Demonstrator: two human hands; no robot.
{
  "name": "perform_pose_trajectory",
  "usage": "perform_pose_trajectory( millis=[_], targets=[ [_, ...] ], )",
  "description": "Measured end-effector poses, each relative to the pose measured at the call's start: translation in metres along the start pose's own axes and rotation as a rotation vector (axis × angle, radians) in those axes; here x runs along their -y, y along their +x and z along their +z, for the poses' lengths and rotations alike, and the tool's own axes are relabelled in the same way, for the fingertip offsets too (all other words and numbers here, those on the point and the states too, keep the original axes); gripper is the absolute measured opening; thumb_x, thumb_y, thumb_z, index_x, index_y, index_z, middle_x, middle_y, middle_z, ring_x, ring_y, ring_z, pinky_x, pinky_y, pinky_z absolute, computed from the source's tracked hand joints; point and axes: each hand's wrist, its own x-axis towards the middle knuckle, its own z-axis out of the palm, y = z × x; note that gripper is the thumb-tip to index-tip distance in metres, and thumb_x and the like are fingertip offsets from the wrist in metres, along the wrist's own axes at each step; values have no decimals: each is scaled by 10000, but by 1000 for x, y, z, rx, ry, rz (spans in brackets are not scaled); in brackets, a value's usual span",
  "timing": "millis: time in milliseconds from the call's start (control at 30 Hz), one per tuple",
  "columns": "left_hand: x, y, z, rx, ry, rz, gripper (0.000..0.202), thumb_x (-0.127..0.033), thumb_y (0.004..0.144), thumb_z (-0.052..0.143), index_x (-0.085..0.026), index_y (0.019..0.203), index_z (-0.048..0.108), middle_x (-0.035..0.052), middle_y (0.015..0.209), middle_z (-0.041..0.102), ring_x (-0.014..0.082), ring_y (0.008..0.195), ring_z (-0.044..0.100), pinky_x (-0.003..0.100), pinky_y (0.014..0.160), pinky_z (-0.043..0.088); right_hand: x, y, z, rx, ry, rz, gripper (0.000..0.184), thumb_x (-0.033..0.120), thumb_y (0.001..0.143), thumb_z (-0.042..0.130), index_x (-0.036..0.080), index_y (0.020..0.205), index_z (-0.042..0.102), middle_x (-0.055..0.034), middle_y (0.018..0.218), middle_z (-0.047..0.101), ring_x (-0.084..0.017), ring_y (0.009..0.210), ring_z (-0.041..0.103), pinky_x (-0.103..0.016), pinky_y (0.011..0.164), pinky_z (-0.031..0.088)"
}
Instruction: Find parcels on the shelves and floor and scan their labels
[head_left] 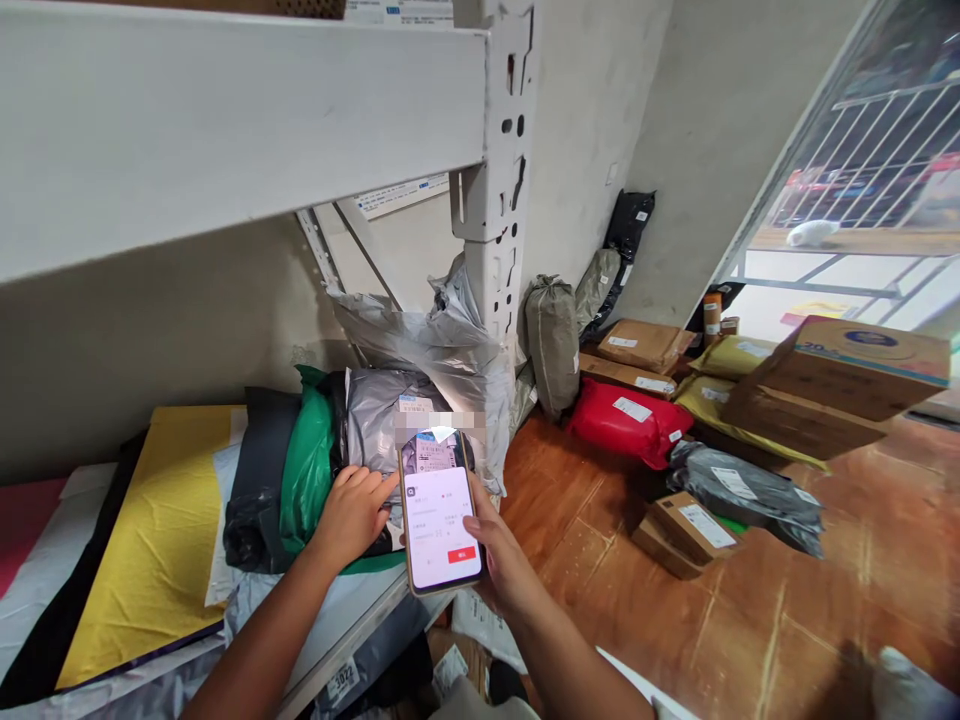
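My right hand [499, 545] is closed around a smartphone [442, 535], its thumb over the lit screen. The screen shows a camera picture of a label at the top and a white form with a red button below. My left hand [358, 510] is against a grey plastic parcel [371, 410] on the shelf, just left of the phone. Its fingers are bent onto the parcel's edge, with the index finger pointing towards the phone. A white shipping label [414, 404] shows on that parcel, partly behind the phone. Beside it stand a green parcel [307, 470] and a dark grey parcel [259, 490].
A white shelf upright [499, 200] and a thick beam [240, 130] frame the shelf. A yellow parcel [142, 530] lies at left. On the wooden floor [600, 560] are a red parcel [630, 415], a large carton [817, 390], small boxes [686, 530] and several bagged parcels.
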Motion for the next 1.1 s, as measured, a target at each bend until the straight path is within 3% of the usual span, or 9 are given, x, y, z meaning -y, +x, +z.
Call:
perform_pose_trajectory(
  millis=[200,300,400,533,667,1100],
  targets=[
    [1,0,0,4,10,2,235,-80,796,570,-198,974,669,44,829,592,236,881,529,403,882,391,-2,-3,0,-9,50,-26,516,327,757,605,288,1269,559,-34,1205,681,-287,979,675,-447,852,533],
    [1,-1,0,2,13,7,252,-87,799,571,-199,1003,668,43,835,590,236,890,530,408,895,391,-3,-7,-1,-6,22,-7,662,201,654,608,311,1300,512,-22,1170,697,-285,926,690,-427,809,530],
    [0,-2,0,2,23,12,246,-95,805,572,-192,1008,672,44,834,590,233,886,530,407,899,391,-5,-11,-5,3,-36,-15,836,106,600,635,346,1370,416,-9,1194,690,-282,999,675,-402,828,515],
    [0,-1,0,-4,23,9,213,-99,802,581,-182,972,680,41,826,589,233,887,532,403,892,394,-7,-13,-8,48,-90,-56,847,137,644,724,336,1392,380,-25,1236,656,-279,1089,638,-405,885,496],
    [0,0,0,0,18,0,162,-105,798,593,-181,912,678,35,820,592,229,886,533,400,898,390,-7,-14,-7,90,-185,-94,815,186,679,809,318,1363,388,-48,1221,634,-258,1054,640,-392,877,495],
    [1,-2,3,-21,20,3,172,-110,796,602,-191,934,665,27,830,579,225,877,515,395,918,376,-12,-8,-10,86,-200,-60,819,169,666,810,324,1340,371,-35,1143,642,-257,987,663,-395,839,499]
  ],
)
